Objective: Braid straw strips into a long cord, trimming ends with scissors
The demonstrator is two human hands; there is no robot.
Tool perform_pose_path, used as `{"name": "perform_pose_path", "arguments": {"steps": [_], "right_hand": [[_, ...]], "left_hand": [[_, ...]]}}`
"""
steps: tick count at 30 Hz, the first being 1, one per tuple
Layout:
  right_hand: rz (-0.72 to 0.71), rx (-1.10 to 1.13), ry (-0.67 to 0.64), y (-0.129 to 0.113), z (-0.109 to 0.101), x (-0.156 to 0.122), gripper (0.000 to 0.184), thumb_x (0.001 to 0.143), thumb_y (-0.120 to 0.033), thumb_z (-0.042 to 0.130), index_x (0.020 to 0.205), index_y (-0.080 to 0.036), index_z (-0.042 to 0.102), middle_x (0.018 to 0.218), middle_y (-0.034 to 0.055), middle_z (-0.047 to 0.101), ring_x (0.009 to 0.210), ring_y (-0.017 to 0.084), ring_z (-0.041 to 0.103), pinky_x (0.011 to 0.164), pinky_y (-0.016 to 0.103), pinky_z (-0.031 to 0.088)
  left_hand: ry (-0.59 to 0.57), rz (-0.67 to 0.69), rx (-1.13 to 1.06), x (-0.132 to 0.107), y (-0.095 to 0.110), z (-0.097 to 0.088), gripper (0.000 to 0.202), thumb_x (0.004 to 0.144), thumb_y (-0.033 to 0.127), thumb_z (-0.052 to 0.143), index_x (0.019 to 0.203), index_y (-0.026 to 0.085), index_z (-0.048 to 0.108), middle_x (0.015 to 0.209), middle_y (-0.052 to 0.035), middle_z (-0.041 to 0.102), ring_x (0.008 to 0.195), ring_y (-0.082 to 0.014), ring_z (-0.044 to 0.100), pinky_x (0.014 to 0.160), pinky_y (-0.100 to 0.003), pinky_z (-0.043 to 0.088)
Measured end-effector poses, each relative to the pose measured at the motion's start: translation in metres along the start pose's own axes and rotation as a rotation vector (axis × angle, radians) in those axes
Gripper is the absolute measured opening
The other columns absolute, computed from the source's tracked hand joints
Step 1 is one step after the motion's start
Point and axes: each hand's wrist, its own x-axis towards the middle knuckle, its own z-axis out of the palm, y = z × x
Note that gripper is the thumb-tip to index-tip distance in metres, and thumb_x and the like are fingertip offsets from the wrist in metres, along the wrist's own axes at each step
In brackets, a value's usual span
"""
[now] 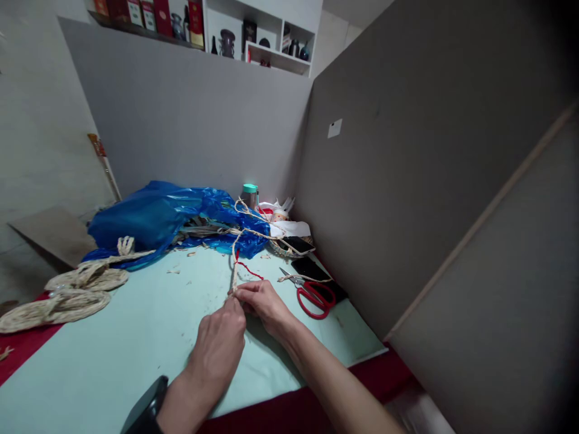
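Left hand (221,337) and right hand (262,301) angled together, both pinching plaited cord (234,274) (runs off toward twelve); red-handled scissors (315,295) at three o'clock; blue plastic bag (149,214) at ten-thirty; woven sandals (76,307) at nine.

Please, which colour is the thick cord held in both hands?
The thick cord is pale beige, seen best in the head view.

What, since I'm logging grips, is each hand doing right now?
Left hand: closed, pinching the end of the pale cord.
Right hand: closed, pinching the same cord beside the left.
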Motion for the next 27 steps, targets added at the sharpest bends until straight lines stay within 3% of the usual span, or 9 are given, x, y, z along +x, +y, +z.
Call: {"name": "perform_pose_path", "arguments": {"steps": [4, 6, 8, 11, 13, 16, 19, 23, 27], "right_hand": [[0.003, 0.078, -0.049, 0.0, -0.001, 0.001, 0.023, 0.071, -0.033, 0.069, 0.07, -0.01, 0.067, 0.052, -0.0037, 0.046, 0.045, 0.005, 0.023, 0.046, 0.024, 0.011], [0.007, 0.108, -0.063, 0.0, -0.001, 0.001, 0.023, 0.07, -0.034, 0.069, 0.07, -0.011, 0.066, 0.053, -0.0043, 0.045, 0.046, 0.005, 0.02, 0.046, 0.025, 0.009], [0.013, 0.129, -0.074, 0.0, -0.001, 0.001, 0.022, 0.07, -0.033, 0.069, 0.069, -0.012, 0.064, 0.054, -0.005, 0.043, 0.046, 0.005, 0.019, 0.047, 0.024, 0.009], [0.025, 0.138, -0.096, -0.001, -0.002, 0.0, 0.02, 0.072, -0.032, 0.067, 0.071, -0.013, 0.061, 0.059, -0.0041, 0.046, 0.048, 0.004, 0.025, 0.048, 0.022, 0.012], [0.04, 0.137, -0.12, -0.003, -0.003, -0.002, 0.019, 0.073, -0.031, 0.067, 0.072, -0.013, 0.061, 0.063, -0.0025, 0.05, 0.048, 0.004, 0.027, 0.048, 0.022, 0.013], [0.045, 0.044, -0.182, -0.005, -0.003, -0.005, 0.018, 0.08, -0.03, 0.06, 0.076, -0.013, 0.062, 0.067, -0.0007, 0.053, 0.048, 0.005, 0.025, 0.047, 0.021, 0.013], [-0.036, -0.272, -0.174, -0.002, -0.002, -0.006, 0.018, 0.089, -0.026, 0.05, 0.084, -0.014, 0.062, 0.066, -0.0005, 0.056, 0.049, 0.007, 0.035, 0.048, 0.02, 0.023], [-0.12, -0.545, -0.059, 0.0, 0.001, -0.009, 0.014, 0.09, -0.013, 0.049, 0.102, -0.015, 0.054, 0.068, -0.0001, 0.064, 0.067, 0.014, 0.056, 0.064, 0.022, 0.039], [-0.155, -1.171, -0.003, -0.015, 0.005, -0.015, 0.011, 0.094, -0.016, 0.045, 0.099, -0.016, 0.055, 0.081, 0.0067, 0.07, 0.075, 0.018, 0.064, 0.064, 0.025, 0.04]], "left_hand": [[0.068, -0.028, -0.299, 0.01, -0.036, -0.015, 0.035, 0.092, 0.034, 0.042, 0.081, 0.021, 0.073, 0.089, -0.0124, 0.074, 0.086, -0.0304, 0.066, 0.075, -0.038, 0.043], [0.151, -0.056, -0.524, 0.022, -0.052, -0.016, 0.03, 0.09, 0.032, 0.043, 0.089, 0.02, 0.07, 0.098, -0.0123, 0.073, 0.093, -0.0283, 0.064, 0.083, -0.038, 0.042], [0.11, -0.083, -0.808, 0.034, -0.059, -0.011, 0.018, 0.081, 0.03, 0.054, 0.088, 0.018, 0.066, 0.093, -0.0109, 0.071, 0.089, -0.0259, 0.063, 0.079, -0.035, 0.044], [-0.158, -0.057, -1.223, 0.046, -0.055, 0.005, 0.018, 0.073, 0.034, 0.061, 0.078, 0.017, 0.059, 0.073, -0.0032, 0.061, 0.065, -0.0164, 0.055, 0.062, -0.028, 0.043], [-0.281, -0.076, -1.351, 0.048, -0.051, 0.013, 0.022, 0.071, 0.038, 0.062, 0.075, 0.018, 0.055, 0.064, 0.0027, 0.052, 0.05, -0.0097, 0.041, 0.049, -0.023, 0.032], [-0.254, -0.138, -1.343, 0.044, -0.048, 0.019, 0.021, 0.071, 0.038, 0.058, 0.072, 0.018, 0.051, 0.059, 0.0058, 0.046, 0.044, -0.0063, 0.028, 0.044, -0.021, 0.019], [-0.189, -0.18, -1.284, 0.04, -0.049, 0.022, 0.014, 0.071, 0.032, 0.052, 0.072, 0.018, 0.052, 0.057, 0.0049, 0.049, 0.043, -0.007, 0.031, 0.043, -0.022, 0.02], [-0.137, -0.207, -1.163, 0.04, -0.049, 0.027, 0.011, 0.068, 0.028, 0.05, 0.068, 0.018, 0.055, 0.05, 0.0035, 0.052, 0.043, -0.0095, 0.036, 0.045, -0.024, 0.023], [-0.146, -0.204, -1.017, 0.045, -0.052, 0.03, 0.013, 0.067, 0.027, 0.049, 0.056, 0.021, 0.051, 0.048, 0.002, 0.051, 0.047, -0.0124, 0.041, 0.049, -0.026, 0.026]]}}
